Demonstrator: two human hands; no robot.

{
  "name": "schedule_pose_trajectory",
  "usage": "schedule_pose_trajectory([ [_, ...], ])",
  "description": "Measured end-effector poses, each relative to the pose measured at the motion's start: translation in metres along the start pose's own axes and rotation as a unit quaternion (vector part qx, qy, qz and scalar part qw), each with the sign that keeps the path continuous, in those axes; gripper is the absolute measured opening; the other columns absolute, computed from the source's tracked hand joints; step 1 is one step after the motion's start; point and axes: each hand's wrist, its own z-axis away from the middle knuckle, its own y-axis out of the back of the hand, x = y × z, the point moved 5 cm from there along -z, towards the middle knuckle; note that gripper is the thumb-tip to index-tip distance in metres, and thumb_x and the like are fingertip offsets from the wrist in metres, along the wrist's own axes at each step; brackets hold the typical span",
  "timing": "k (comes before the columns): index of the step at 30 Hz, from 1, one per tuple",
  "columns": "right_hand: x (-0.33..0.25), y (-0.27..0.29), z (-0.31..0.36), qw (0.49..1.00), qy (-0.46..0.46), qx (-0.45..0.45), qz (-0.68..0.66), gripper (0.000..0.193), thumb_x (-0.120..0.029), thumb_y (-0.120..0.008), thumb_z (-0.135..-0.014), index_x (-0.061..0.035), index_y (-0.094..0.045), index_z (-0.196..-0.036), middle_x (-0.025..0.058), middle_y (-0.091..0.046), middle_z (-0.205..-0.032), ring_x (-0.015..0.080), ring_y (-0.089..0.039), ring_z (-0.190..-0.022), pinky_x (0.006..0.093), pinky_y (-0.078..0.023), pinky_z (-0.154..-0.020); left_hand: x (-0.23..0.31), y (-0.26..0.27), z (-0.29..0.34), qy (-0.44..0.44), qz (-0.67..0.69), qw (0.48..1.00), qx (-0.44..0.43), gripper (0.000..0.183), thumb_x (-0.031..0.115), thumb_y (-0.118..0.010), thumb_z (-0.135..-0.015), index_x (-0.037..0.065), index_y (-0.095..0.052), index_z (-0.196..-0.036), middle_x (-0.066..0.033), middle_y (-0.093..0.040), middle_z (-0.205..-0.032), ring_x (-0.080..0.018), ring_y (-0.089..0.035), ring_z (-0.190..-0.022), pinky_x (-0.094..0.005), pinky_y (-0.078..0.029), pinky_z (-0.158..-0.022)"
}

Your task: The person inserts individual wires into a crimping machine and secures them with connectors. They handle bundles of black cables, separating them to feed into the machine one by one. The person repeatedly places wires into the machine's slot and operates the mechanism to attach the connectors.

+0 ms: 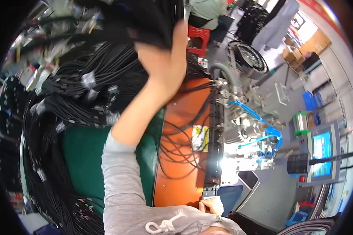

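Observation:
My left hand reaches far forward, its fingers wrapped round a thick bundle of black cables. Motion smears both the bundle and the fingertips. Below that hand lie more black cables, tied in bunches with pale wraps, on a green surface. Several thin black cables loop loosely over the orange plate beside my forearm. Close to my body, at the near end of the rail, my right hand is closed with curled fingers. Whatever it may hold is hidden.
Right of the orange plate stands a machine with blue air hoses and a bright lamp. Farther right are a touch screen panel and a green-rimmed spool. Someone sits at the back near a red stool.

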Motion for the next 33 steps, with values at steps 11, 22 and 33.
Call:
schedule_pose_trajectory([
  [11, 0.018, -0.012, -0.004, 0.953, -0.106, -0.276, -0.073, 0.004, -0.009, -0.070, -0.071, -0.0073, -0.068, -0.070, 0.0108, -0.061, -0.062, 0.0293, -0.060, -0.052, 0.0348, -0.047, -0.050, -0.151, -0.095, 0.101, -0.149, -0.442, 0.803, -0.371, 0.085, 0.053, -0.068, -0.073, 0.004, -0.041, -0.137, -0.0206, -0.033, -0.145, -0.0327, -0.032, -0.135, -0.0530, -0.019, -0.111],
  [22, 0.008, 0.012, 0.007, 0.991, 0.059, 0.092, -0.079, 0.007, -0.006, -0.069, -0.082, -0.0047, -0.062, -0.080, 0.0072, -0.057, -0.072, 0.0247, -0.056, -0.064, 0.0356, -0.043, -0.055, -0.165, -0.030, 0.184, 0.169, -0.153, 0.820, -0.525, 0.035, -0.003, -0.059, -0.079, 0.000, -0.059, -0.114, -0.0185, -0.065, -0.107, -0.0283, -0.063, -0.098, -0.0363, -0.047, -0.086],
  [33, -0.022, 0.200, 0.146, 0.818, -0.154, 0.435, 0.344, 0.012, -0.008, -0.068, -0.079, -0.0105, -0.062, -0.089, 0.0079, -0.060, -0.090, 0.0264, -0.058, -0.082, 0.0369, -0.048, -0.068, -0.098, -0.015, 0.144, 0.043, -0.036, 0.898, -0.437, 0.026, 0.013, -0.057, -0.089, -0.004, -0.061, -0.108, -0.0150, -0.067, -0.089, -0.0209, -0.063, -0.076, -0.0291, -0.052, -0.066],
])
